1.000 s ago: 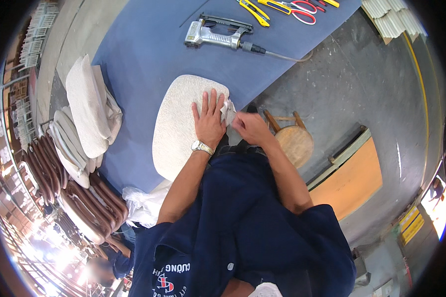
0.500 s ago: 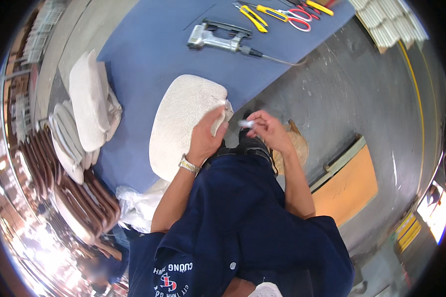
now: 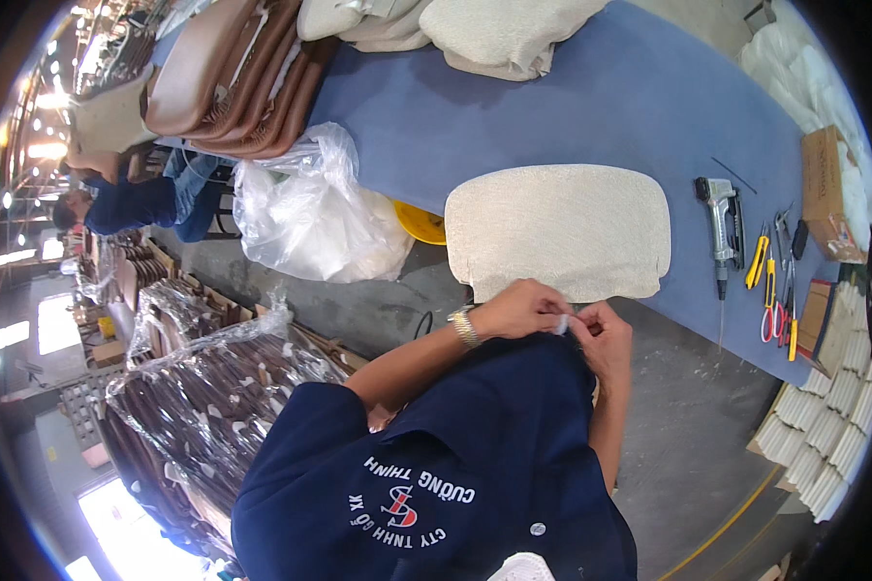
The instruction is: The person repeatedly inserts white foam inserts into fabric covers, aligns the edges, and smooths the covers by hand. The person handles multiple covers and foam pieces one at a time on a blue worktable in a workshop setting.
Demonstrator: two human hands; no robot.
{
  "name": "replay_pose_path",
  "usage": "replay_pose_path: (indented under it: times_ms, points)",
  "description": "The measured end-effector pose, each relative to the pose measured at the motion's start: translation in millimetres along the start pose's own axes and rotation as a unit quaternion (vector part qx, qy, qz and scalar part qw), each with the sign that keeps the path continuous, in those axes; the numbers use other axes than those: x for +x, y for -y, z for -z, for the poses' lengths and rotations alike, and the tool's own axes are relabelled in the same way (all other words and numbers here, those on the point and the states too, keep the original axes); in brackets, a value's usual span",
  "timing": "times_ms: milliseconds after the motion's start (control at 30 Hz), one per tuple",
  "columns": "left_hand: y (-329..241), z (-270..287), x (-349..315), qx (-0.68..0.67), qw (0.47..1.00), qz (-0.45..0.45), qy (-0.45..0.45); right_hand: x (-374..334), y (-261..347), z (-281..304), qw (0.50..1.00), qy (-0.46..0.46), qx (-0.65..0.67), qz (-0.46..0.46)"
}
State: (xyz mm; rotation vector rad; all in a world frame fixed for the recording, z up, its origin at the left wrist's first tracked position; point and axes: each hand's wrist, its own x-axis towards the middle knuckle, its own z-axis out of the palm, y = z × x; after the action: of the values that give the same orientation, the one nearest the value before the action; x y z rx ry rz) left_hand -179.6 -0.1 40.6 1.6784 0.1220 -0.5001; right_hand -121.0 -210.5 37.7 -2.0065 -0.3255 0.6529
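A cream fabric-covered cushion (image 3: 560,228), likely a chair pad, lies on the blue table at its near edge. Just off its front edge, my left hand (image 3: 521,310) and my right hand (image 3: 603,337) meet, fingertips pinched together. Between them is a small whitish piece (image 3: 563,324), too small to name. My left fingers are closed on it, with a metal-banded watch (image 3: 463,328) on that wrist. The right thumb and fingers are closed at its other side; what they grip is partly hidden.
On the blue table (image 3: 397,107) lie an air stapler (image 3: 721,228), a yellow cutter (image 3: 758,259) and red-handled scissors (image 3: 773,320). Brown padded seats (image 3: 233,82) and cream cushions (image 3: 504,34) are stacked at the far left. A plastic bag (image 3: 310,218) hangs left; a co-worker (image 3: 131,203) sits beyond.
The view has swung round, so the cushion now appears straight ahead. My hands, earlier apart with the white piece in the right fingers, have come together around it.
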Motion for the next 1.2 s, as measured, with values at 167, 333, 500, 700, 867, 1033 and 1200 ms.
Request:
replay_pose_path:
  times_ms: [167,333,500,700,867,1033,1200]
  points:
    - [75.5,81.8,-95.4,-0.101,0.977,0.150,-0.109,-2.7,12.1,-45.1,1.000,-0.015,0.001,-0.020]
    - [192.6,182.6,-132.5,0.067,0.948,0.225,-0.213,-14.7,9.8,-100.3,0.999,-0.003,-0.043,-0.019]
    - [232.7,193.0,-84.6,-0.199,0.915,0.243,-0.252,-44.4,4.4,-131.7,0.998,-0.018,-0.014,-0.066]
    - [184.1,129.3,-48.9,-0.427,0.869,0.145,-0.205,-76.9,-59.6,-135.3,0.950,-0.184,0.212,-0.134]
    - [167.5,100.5,-18.8,-0.328,0.899,0.148,-0.248,-37.4,-112.3,-65.2,0.892,-0.362,0.247,-0.112]
    - [156.8,103.5,-9.6,-0.346,0.876,0.150,-0.302,44.8,-131.9,33.7,0.881,-0.437,0.165,-0.068]
    - [114.4,126.9,-19.7,-0.414,0.835,0.156,-0.328,115.7,-92.7,94.4,0.892,-0.268,0.358,-0.065]
